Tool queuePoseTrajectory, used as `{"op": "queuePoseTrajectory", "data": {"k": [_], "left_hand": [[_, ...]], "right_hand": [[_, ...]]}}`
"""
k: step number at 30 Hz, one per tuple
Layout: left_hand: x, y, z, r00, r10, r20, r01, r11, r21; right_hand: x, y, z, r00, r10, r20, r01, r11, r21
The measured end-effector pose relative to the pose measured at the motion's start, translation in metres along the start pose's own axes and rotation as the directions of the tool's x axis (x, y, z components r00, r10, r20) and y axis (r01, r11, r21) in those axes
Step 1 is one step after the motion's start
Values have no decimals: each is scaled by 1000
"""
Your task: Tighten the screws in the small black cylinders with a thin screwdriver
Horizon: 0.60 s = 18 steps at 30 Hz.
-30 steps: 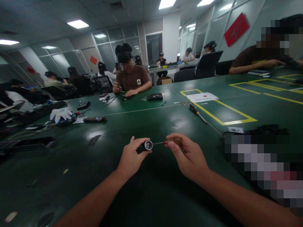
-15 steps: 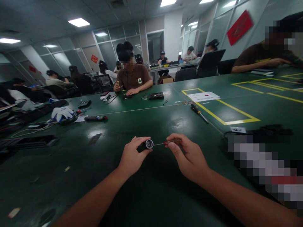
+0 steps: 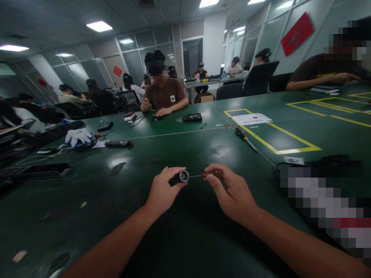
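Between thumb and fingers, my left hand [image 3: 162, 189] grips a short dark cylindrical part [image 3: 183, 176] with a pale metal ring round its open end, which faces me and slightly right. My right hand [image 3: 232, 191] is closed on the red and amber handle of a small screwdriver [image 3: 211, 174]. Its thin shaft points left, and the tip meets the ringed end of the cylinder; whether it sits in a screw is too small to tell. Both hands are held above the green table [image 3: 185, 247].
A yellow-black screwdriver [image 3: 245, 139] lies beyond my right hand, near a white paper sheet [image 3: 251, 118]. White gloves [image 3: 77, 137] and a dark cylindrical tool [image 3: 118, 143] are on the left. Across the table, a person in brown [image 3: 165, 92] works on a small dark part.
The view has shifted slightly, so the surroundings sit a little further right. Both hands keep their grips, and the screwdriver tip stays at the cylinder's end.
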<state>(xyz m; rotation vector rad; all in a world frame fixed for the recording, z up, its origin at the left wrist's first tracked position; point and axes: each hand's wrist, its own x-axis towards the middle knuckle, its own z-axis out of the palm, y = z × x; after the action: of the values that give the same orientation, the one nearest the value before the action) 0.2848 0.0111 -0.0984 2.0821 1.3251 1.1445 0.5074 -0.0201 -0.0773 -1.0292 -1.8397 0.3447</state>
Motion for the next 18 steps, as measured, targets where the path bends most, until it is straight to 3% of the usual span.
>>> {"op": "queuePoseTrajectory", "data": {"k": [9, 18], "left_hand": [[0, 0, 0, 1000, -1, -3, 1, 1000, 2], [0, 1, -1, 1000, -13, 3, 13, 1000, -5]], "right_hand": [[-3, 1, 0, 1000, 6, 12, -7, 999, 41], [-1, -6, -2, 998, -48, 40, 50, 998, -32]]}}
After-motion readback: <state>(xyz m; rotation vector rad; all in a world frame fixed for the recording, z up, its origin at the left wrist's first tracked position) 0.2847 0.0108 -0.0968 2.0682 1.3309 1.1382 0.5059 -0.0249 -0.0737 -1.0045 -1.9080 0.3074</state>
